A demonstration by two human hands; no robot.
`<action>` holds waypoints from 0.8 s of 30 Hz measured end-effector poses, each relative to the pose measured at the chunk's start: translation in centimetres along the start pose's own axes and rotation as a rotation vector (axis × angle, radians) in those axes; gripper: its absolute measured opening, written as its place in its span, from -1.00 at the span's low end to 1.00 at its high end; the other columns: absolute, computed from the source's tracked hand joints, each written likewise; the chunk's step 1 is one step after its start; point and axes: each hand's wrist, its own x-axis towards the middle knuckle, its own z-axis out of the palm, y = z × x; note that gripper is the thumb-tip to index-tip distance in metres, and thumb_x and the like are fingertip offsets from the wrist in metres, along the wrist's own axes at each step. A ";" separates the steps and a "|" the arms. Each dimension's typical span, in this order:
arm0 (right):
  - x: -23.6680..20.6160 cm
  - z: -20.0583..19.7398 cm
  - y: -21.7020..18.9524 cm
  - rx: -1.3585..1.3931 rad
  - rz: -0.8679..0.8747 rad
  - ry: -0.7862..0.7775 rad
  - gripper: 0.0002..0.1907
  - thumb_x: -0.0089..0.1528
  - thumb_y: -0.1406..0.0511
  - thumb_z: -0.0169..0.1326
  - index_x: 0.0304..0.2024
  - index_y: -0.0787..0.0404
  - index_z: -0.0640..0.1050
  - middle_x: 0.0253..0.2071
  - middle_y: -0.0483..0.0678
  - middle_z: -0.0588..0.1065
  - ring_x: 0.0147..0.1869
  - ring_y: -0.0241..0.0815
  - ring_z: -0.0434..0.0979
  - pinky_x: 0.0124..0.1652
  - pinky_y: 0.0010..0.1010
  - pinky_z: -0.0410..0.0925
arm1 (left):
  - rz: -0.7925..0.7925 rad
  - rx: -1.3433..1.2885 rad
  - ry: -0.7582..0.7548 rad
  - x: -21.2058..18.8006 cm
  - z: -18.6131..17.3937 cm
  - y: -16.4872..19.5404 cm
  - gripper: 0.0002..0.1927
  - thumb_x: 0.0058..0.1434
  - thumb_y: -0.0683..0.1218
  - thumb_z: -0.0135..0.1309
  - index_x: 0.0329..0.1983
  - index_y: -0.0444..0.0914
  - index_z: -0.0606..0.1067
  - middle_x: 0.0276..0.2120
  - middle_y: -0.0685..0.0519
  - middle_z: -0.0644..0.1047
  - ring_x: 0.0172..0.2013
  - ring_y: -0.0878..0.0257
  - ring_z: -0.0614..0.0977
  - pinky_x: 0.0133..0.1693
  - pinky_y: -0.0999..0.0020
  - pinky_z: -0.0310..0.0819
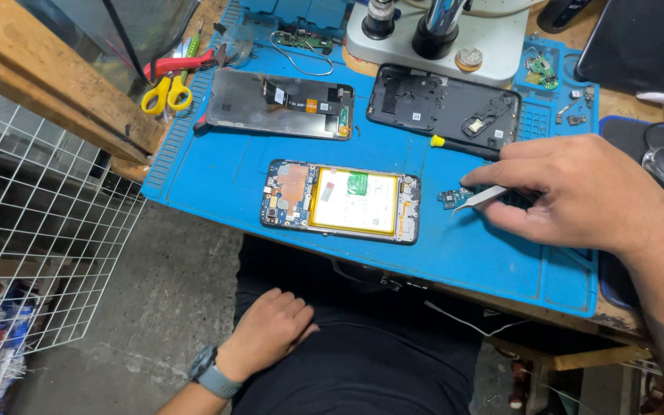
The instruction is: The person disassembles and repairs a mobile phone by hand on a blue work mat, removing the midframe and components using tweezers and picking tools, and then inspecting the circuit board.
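We hold a pair of metal tweezers [488,197] in our right hand [578,192], fingers pinched together on the shank, and the tips meet a small circuit board [452,199] that lies on the blue repair mat [232,173], just right of the opened phone [341,201]. Whether the tips actually grip the board or only touch it, we cannot tell. Our left hand [267,330] holds nothing; it rests on our thigh below the table edge [578,319], fingers loosely curled.

We judge the little board to be very light, thin and stiff, yet fragile: its soldered parts and any flex tail could tear or bend under a hard squeeze. It is best taken by a bare edge or corner, with gentle pressure, since smooth tweezer tips could let it flick away.

The opened phone shows its yellow-framed battery and a copper shield. Behind it lie a detached screen panel [278,103] and a black back cover [443,107], with a yellow-capped screwdriver [463,147] near our knuckles. Yellow-handled scissors [167,94] sit at the mat's far left corner, and a microscope base [439,38] stands beyond.
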 end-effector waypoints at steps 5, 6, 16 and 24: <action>0.5 -0.4 0.3 -0.013 -0.240 0.149 -0.67 -0.02 0.17 0.35 -0.21 0.05 0.68 -0.52 -0.11 0.54 -0.43 -0.08 0.59 -0.44 -0.24 0.44 | -0.001 0.017 -0.141 1.9 -0.1 -0.8 -0.69 0.03 0.05 0.29 -0.42 -0.22 0.46 -0.44 -0.02 0.50 -0.31 0.00 0.54 -0.22 0.06 0.38; 0.7 -0.5 0.3 -0.021 -0.241 0.161 -0.67 -0.02 0.17 0.35 -0.23 0.08 0.67 -0.51 -0.11 0.54 -0.41 -0.07 0.59 -0.42 -0.24 0.44 | 0.007 0.001 -0.121 2.5 -1.2 -0.7 -0.68 0.00 0.07 0.29 -0.41 -0.22 0.46 -0.43 -0.02 0.50 -0.30 0.00 0.55 -0.21 0.06 0.38; 2.5 -1.2 0.0 0.045 -0.191 0.132 -0.64 -0.09 0.19 0.40 -0.28 0.15 0.64 -0.51 -0.08 0.53 -0.39 -0.04 0.58 -0.40 -0.23 0.41 | 0.389 -0.192 0.138 8.7 -20.5 3.6 -0.60 0.27 0.13 0.21 -0.09 -0.30 0.56 -0.45 0.04 0.46 -0.40 0.11 0.53 -0.32 0.18 0.37; 3.5 -1.3 0.0 0.139 -0.185 0.141 -0.72 -0.12 0.25 0.37 -0.39 0.15 0.62 -0.54 -0.10 0.53 -0.43 -0.08 0.58 -0.43 -0.26 0.40 | 0.655 -0.023 0.096 25.0 -23.1 -1.3 -0.61 0.18 0.15 0.28 -0.27 -0.26 0.52 -0.37 -0.02 0.52 -0.30 -0.07 0.61 -0.31 0.03 0.44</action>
